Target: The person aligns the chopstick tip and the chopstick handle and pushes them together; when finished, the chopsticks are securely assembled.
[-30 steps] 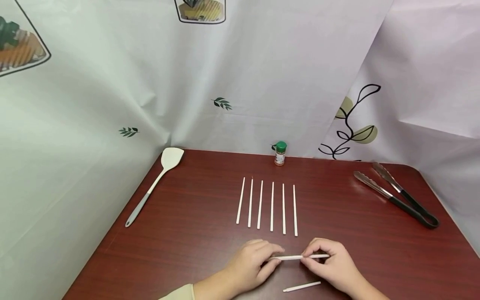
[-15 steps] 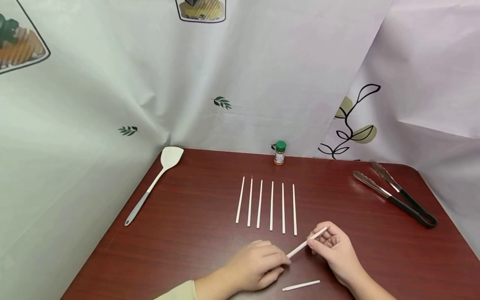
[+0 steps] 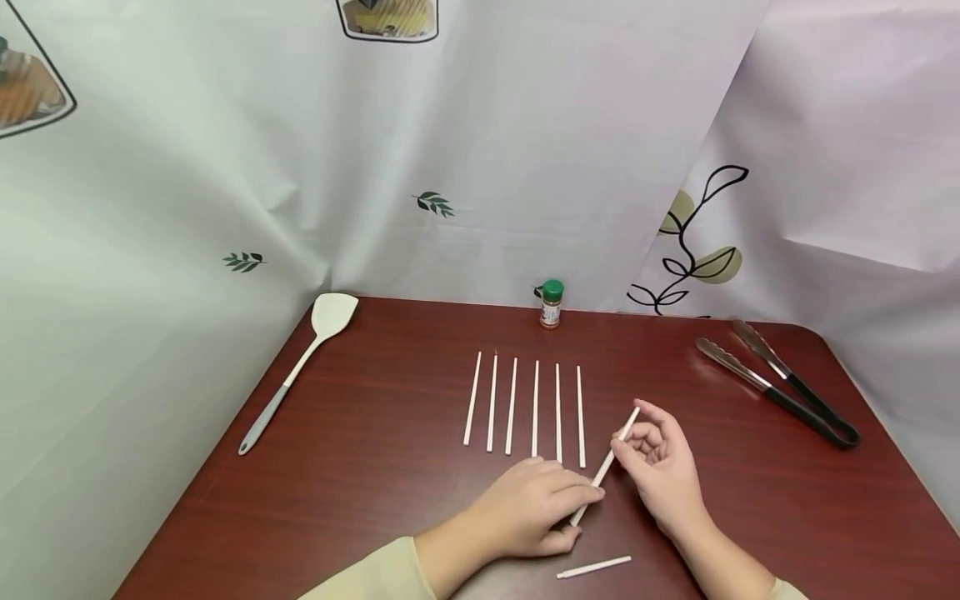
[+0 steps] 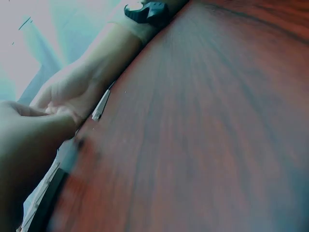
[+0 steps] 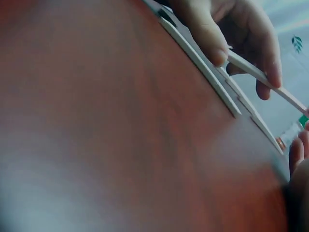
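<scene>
A white chopstick slants between my two hands above the near part of the table. My right hand pinches its upper part between thumb and fingers. At its lower end, the fingers and thumb of my left hand hold it near the tabletop. The right wrist view shows the same chopstick in the right fingers. In front of my hands lies a shorter white stick, one end narrower than the rest. Beyond my hands, several white chopsticks lie side by side; the left hand overlaps the near ends of some.
A white spatula with a grey handle lies along the table's left side. Metal tongs with black handles rest at the right. At the back edge, before a printed cloth, stands a small green-capped spice jar.
The chopstick has swung from lying nearly level between the hands to a steep slant. My right hand has risen and moved away from me; the left has moved slightly right and forward.
</scene>
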Demonstrator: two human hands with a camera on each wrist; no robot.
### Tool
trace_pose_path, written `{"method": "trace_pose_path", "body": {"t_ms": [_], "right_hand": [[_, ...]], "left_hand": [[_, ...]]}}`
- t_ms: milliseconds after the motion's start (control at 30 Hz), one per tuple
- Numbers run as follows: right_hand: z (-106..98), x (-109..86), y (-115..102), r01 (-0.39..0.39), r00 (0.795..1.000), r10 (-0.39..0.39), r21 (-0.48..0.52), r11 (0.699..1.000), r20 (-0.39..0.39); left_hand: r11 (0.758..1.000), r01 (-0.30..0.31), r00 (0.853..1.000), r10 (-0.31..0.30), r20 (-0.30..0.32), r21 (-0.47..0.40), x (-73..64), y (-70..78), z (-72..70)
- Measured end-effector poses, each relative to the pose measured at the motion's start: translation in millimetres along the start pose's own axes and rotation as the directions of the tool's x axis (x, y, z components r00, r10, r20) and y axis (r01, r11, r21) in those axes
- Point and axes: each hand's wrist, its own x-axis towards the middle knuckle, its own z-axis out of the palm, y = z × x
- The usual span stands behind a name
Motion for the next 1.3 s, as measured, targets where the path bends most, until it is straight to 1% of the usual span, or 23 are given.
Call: {"method": "trace_pose_path", "body": {"t_ms": [67,133,233,367,467,500,533,567,633,700,733,767,833,933,967,1000,1133,1167,1200,1233,1300], "right_hand": [[1,10.1,3,0.003,0.999,-0.004,-0.030,1.000,-0.031],[1,20.5,6,-0.005,0.998,0.001,-0.059,0.998,-0.064],[2,33.5,9,-0.018,0.996,0.009,-0.107,0.994,-0.092],[4,41.7,10,-0.043,0.995,0.028,-0.158,0.986,-0.096],[4,44.1,13,-0.032,0.996,0.009,-0.255,0.966,-0.089],[3,45.5,14,-0.011,0.996,-0.015,-0.309,0.951,-0.083],[2,47.6,15,0.020,0.996,-0.050,-0.372,0.928,-0.072],[0,50.5,17,0.058,0.994,-0.093,-0.442,0.895,-0.059],[-5,58.6,19,0.128,0.984,-0.177,-0.568,0.813,-0.032],[-9,67.5,21,0.178,0.971,-0.241,-0.657,0.733,-0.005],[-11,71.7,22,0.191,0.966,-0.257,-0.686,0.702,0.006],[-12,75.0,23,0.198,0.965,-0.263,-0.704,0.682,0.017],[-14,79.7,24,0.200,0.968,-0.246,-0.728,0.656,0.044],[-15,81.6,24,0.179,0.981,-0.171,-0.746,0.641,0.089],[-15,81.4,24,0.171,0.984,-0.142,-0.758,0.630,0.104],[-15,80.8,24,0.163,0.986,-0.112,-0.772,0.615,0.119],[-16,78.1,24,0.145,0.987,-0.018,-0.833,0.534,0.161],[-16,77.5,24,0.148,0.986,-0.006,-0.845,0.515,0.169],[-16,77.1,25,0.151,0.985,0.002,-0.851,0.503,0.175],[-16,76.9,26,0.155,0.983,0.005,-0.855,0.495,0.181],[-17,76.5,28,0.170,0.981,-0.003,-0.857,0.487,0.194]], "left_hand": [[0.999,0.035,0.999,-0.036,0.035,0.020,3.6,0.1,1.7],[0.998,0.061,0.996,-0.063,0.056,0.033,7.3,0.2,3.2],[0.995,0.085,0.994,-0.088,0.067,0.050,13.2,0.3,5.7],[0.991,0.098,0.994,-0.102,0.037,0.094,20.0,0.3,11.1],[0.987,0.104,0.994,-0.106,0.006,0.120,22.3,-1.4,16.3],[0.987,0.107,0.994,-0.108,-0.001,0.123,22.7,-2.4,18.2],[0.986,0.111,0.994,-0.111,-0.005,0.125,23.4,-3.3,19.4],[0.985,0.114,0.993,-0.113,-0.013,0.127,24.3,-4.4,20.9],[0.985,0.131,0.991,-0.131,-0.008,0.113,27.3,-6.0,22.7],[0.984,0.145,0.989,-0.145,-0.008,0.107,30.6,-7.4,24.4],[0.983,0.152,0.988,-0.152,-0.004,0.105,32.3,-7.9,25.0],[0.982,0.159,0.987,-0.160,0.003,0.099,33.7,-8.5,25.6],[0.981,0.167,0.986,-0.169,0.014,0.102,35.7,-9.2,26.6],[0.978,0.173,0.983,-0.178,0.036,0.115,37.9,-9.4,27.1],[0.977,0.174,0.983,-0.180,0.042,0.121,38.6,-9.4,27.3],[0.976,0.175,0.982,-0.182,0.044,0.130,39.3,-9.3,27.6],[0.970,0.178,0.980,-0.190,0.057,0.167,42.4,-8.5,28.7],[0.968,0.179,0.979,-0.192,0.060,0.176,43.0,-8.1,29.2],[0.966,0.183,0.978,-0.197,0.066,0.183,43.6,-7.8,29.5],[0.964,0.187,0.976,-0.204,0.074,0.188,44.1,-7.4,29.7],[0.961,0.200,0.971,-0.220,0.089,0.192,45.0,-6.7,30.1]]}}
